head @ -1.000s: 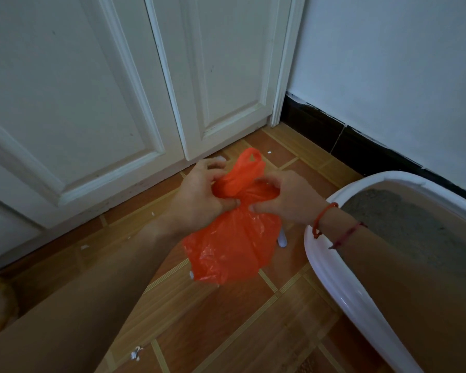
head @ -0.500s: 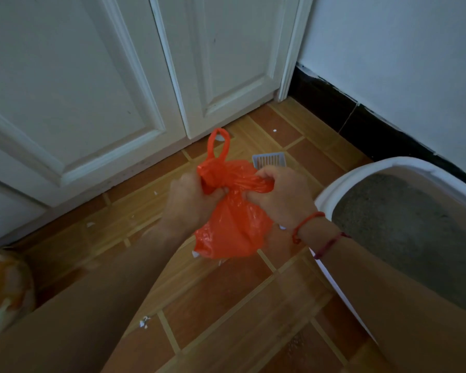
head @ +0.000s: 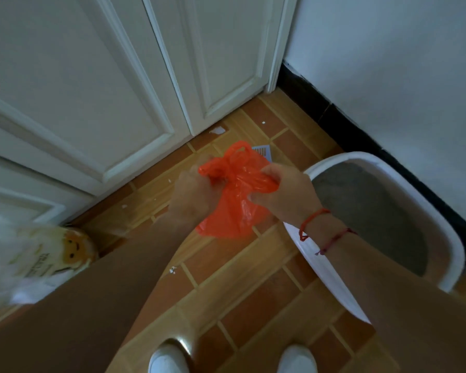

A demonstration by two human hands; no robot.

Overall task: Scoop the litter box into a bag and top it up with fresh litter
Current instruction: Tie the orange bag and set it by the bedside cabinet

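Head view: bag (head: 234, 211) hung between both hands above the floor, just left of the box (head: 361, 158). L hand (head: 190, 191) gripped the bunched handles at the neck; R hand (head: 287, 193) pinched the plastic on the right side. Vs 1 s ago, the handle loop that stood up had been pulled into a tight bunch w/ the other. Knot looked nearly done, so scooping prob finished. Scoop (head: 262, 153) now showed on the floor behind the bag, and a litter sack (head: 51, 255) at near left, so top-up likely next
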